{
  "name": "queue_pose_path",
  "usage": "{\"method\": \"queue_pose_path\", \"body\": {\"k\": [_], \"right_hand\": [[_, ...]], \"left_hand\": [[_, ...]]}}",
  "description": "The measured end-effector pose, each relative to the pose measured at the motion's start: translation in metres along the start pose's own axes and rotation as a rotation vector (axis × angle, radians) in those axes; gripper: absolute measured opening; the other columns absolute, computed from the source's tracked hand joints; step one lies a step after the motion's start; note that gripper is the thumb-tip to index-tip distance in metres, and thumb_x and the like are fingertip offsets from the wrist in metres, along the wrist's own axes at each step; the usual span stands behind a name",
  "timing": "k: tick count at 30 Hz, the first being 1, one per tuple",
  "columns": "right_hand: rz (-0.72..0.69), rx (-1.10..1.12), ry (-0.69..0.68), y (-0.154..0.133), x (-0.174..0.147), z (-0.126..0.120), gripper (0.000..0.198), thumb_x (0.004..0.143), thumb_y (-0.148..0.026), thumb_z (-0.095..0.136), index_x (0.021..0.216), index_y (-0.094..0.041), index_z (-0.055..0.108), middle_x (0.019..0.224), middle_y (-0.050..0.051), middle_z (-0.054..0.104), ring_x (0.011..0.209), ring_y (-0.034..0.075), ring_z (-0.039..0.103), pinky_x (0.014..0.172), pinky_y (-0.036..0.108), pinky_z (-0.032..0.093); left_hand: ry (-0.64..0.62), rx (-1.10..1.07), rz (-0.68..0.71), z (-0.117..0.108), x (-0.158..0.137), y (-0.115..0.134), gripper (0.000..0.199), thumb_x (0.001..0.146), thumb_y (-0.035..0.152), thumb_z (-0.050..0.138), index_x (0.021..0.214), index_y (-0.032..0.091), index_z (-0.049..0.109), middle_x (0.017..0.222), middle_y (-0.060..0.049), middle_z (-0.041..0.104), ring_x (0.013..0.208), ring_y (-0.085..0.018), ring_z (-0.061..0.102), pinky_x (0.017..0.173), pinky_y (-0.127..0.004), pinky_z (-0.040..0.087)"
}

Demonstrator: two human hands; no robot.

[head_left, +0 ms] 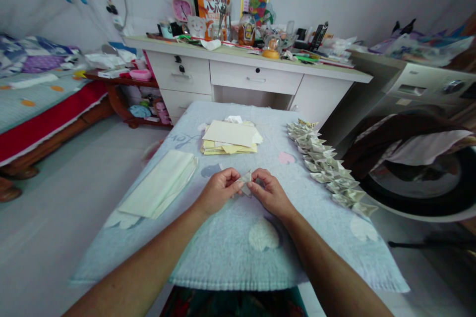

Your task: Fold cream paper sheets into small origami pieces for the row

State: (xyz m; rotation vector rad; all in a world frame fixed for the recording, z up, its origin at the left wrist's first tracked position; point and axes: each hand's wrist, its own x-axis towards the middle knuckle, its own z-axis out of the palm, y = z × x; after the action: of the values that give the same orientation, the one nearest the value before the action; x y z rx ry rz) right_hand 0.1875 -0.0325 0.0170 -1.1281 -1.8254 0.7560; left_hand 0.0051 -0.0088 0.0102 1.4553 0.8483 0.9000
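Note:
Between my two hands, above the middle of the cloth-covered table [226, 252], is a small folded piece of paper [246, 182] with a pointed top. My left hand [222, 189] pinches its left side between thumb and fingers. On the other side, my right hand [270, 190] grips the right edge in the same way. Rows of folded paper boats [323, 161] stand along the table's right side. Farther back lies a stack of cream and yellow paper sheets [230, 134]. To the left rests a pale folded bundle of paper [159, 184].
A white desk [256, 79] crowded with jars, a snack bag [212, 0] and small items stands behind the table. At right is a front-loading washing machine [420, 89] with its door open and cloth hanging out. A bed [48, 94] is at left.

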Motion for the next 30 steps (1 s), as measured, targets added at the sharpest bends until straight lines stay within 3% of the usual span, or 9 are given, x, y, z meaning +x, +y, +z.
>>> {"method": "queue_pose_path", "body": {"k": [5,9,12,18,30], "right_hand": [[-0.022,0.010,-0.014,-0.001,0.001,-0.001,0.023,0.091,-0.033,0.053,0.072,-0.020,0.052,0.074,0.000,0.054,0.078,0.016,0.050,0.076,0.029,0.038],[-0.074,-0.067,-0.028,-0.005,0.001,-0.002,0.024,0.089,-0.031,0.054,0.069,-0.020,0.051,0.071,0.000,0.053,0.075,0.015,0.049,0.075,0.030,0.037],[-0.121,-0.133,-0.052,-0.006,0.001,0.001,0.019,0.087,-0.026,0.056,0.069,-0.020,0.053,0.070,0.000,0.056,0.075,0.015,0.050,0.076,0.031,0.036],[-0.124,-0.193,-0.060,-0.007,0.000,0.005,0.013,0.084,-0.021,0.059,0.072,-0.020,0.054,0.071,-0.001,0.058,0.077,0.016,0.051,0.078,0.033,0.034],[-0.132,-0.171,-0.043,-0.009,-0.001,0.004,0.012,0.083,-0.019,0.060,0.072,-0.020,0.055,0.072,-0.001,0.058,0.077,0.015,0.051,0.079,0.033,0.034]], "left_hand": [[-0.049,0.027,-0.004,0.002,-0.002,0.001,0.022,0.082,0.034,0.061,0.076,0.017,0.048,0.065,0.005,0.049,0.057,-0.008,0.049,0.051,-0.019,0.036],[0.023,0.201,0.066,0.003,-0.003,0.005,0.021,0.076,0.033,0.068,0.082,0.016,0.056,0.066,0.005,0.047,0.058,-0.008,0.043,0.054,-0.019,0.035],[0.073,0.226,0.101,0.003,-0.003,0.008,0.021,0.077,0.034,0.068,0.086,0.016,0.062,0.067,0.004,0.051,0.061,-0.009,0.046,0.057,-0.020,0.037],[0.082,0.180,0.139,0.001,-0.003,0.011,0.015,0.081,0.027,0.062,0.075,0.015,0.067,0.071,0.000,0.063,0.067,-0.012,0.055,0.064,-0.022,0.041],[0.074,0.211,0.121,-0.006,-0.004,0.011,0.021,0.083,0.033,0.061,0.080,0.016,0.073,0.077,-0.003,0.071,0.072,-0.015,0.061,0.070,-0.024,0.045]]}}
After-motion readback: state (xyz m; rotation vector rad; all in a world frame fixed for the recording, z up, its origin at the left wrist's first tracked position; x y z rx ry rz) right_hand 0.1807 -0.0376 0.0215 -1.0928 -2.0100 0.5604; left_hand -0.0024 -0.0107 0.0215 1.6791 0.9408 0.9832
